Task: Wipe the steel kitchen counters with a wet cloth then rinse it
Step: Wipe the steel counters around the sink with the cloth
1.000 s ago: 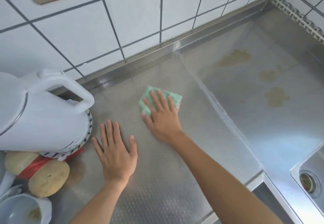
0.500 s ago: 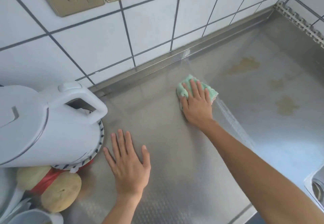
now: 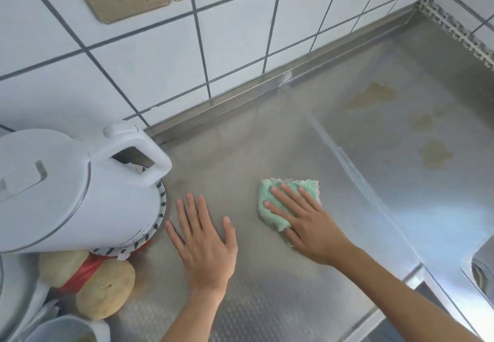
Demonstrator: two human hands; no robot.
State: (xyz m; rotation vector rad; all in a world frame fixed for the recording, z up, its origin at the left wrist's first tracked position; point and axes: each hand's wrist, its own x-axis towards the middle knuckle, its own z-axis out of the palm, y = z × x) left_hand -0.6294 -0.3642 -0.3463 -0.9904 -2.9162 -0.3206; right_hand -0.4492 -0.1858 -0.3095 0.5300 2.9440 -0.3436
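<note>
**Wiping stage under way; stains outstanding**

Right hand (image 3: 307, 224) presses the green cloth (image 3: 278, 205) flat on the worktop (image 3: 240, 159), fingers straight, mid-surface. Left hand (image 3: 205, 242) rests flat beside it, holding nothing. Yellowish stains (image 3: 435, 154) toward the far right corner appear untreated; next pass should reach them before rinsing.

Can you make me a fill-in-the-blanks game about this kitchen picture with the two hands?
1. The right hand presses flat on a cloth whose color is ____.
2. The left hand lies flat on the steel ____, touching nothing else.
3. The yellowish stains lie to the ____ of the cloth.
4. The white kettle stands on a striped ____.

Missing words: green; counter; right; plate
</note>
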